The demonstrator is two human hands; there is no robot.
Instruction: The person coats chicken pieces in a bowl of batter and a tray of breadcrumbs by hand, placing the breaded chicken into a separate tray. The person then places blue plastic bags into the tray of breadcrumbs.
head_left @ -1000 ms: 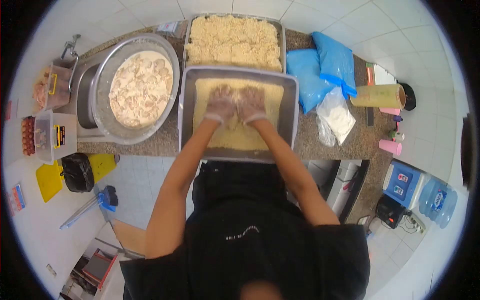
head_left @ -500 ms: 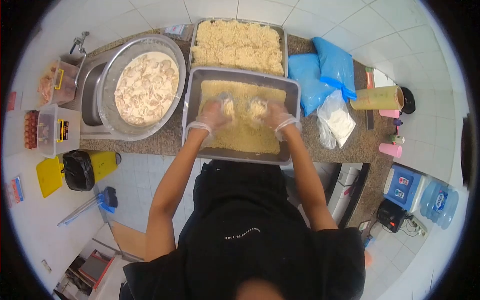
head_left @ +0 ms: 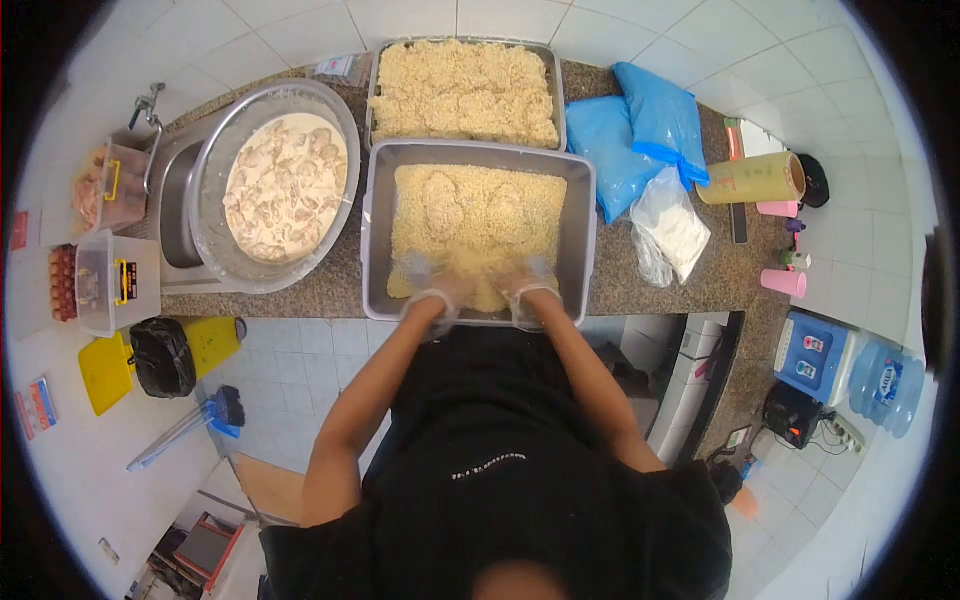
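Both hands wear clear plastic gloves and are at the near end of a grey tub of pale crumbs. My left hand is in the crumbs on the right, and my right hand is in them on the left. Motion blur and crumbs hide the fingers of both. Beyond the hands, two crumb-coated pieces lie side by side, a left one and a right one. Behind the tub stands a tray filled with coated pieces.
On the left, a big metal bowl of pieces in pale batter stands partly over the sink. Blue bags, a clear bag of white powder and a yellowish roll lie at the right. Pink cups stand farther right.
Both hands have moved toward my body, from the tub's middle to its near end. The two coated pieces now lie uncovered in the crumbs, away from the hands. The view has shifted slightly.
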